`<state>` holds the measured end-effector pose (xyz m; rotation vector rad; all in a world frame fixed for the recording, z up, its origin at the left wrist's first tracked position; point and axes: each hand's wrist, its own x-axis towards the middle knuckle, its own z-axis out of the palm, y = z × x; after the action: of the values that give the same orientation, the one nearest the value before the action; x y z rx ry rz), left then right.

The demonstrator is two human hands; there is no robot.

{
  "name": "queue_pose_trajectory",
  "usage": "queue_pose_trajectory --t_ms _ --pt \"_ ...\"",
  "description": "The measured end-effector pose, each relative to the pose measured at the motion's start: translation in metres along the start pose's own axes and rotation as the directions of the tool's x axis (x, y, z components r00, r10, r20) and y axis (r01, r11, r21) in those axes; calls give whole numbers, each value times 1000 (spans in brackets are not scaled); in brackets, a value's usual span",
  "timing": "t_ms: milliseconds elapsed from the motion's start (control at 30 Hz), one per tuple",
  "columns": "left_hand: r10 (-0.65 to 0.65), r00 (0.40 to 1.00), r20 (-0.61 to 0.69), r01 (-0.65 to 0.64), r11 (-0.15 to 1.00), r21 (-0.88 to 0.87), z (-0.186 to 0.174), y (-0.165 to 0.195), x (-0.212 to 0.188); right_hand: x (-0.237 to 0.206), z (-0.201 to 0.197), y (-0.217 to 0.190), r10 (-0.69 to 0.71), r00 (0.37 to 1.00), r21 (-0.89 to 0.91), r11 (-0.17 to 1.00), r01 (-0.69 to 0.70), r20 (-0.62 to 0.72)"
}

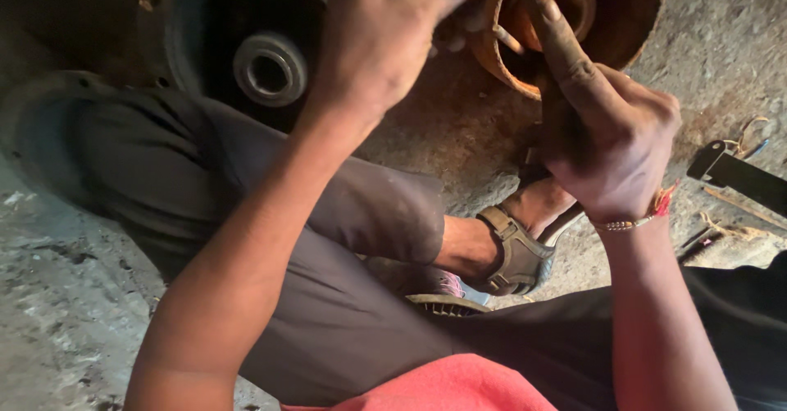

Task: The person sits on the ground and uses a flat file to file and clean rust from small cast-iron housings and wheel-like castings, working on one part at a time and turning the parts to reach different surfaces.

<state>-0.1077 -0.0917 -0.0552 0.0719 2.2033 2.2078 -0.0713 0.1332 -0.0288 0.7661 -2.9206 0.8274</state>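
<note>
Head view: a dark wheel hub with a grey metal ring [270, 68] at its centre stands at the left, on a dusty concrete floor [57, 296]. Beside it, the left hand [377, 38] grips the rim of a rusty brake drum [623, 18], fingers curled over its edge. To the right, the right hand [611, 145] is clamped around a thin metal tool [529, 1], its tip inside the drum. A sandalled foot [512, 243] rests below.

Dim, warm light falls from the upper right onto the right hand [611, 153]; deep shadow fills the dark wheel hollow beyond the left hand [373, 42]. Soft overall, slightly blurred.
</note>
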Motion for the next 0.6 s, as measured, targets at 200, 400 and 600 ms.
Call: queue_pose_trajectory --t_ms 200,400,600 --pt "-192 980 50 195 979 -59 -8 -1 -1 4 -11 -3 37 999 11 999 -37 3" --pt "-270 962 31 265 957 114 5 -4 -1 -2 -12 3 -82 995 -17 997 81 -50" --pt "-63 997 53 61 998 22 17 -6 -7 -6 -6 2 -45 997 53 997 47 -55"
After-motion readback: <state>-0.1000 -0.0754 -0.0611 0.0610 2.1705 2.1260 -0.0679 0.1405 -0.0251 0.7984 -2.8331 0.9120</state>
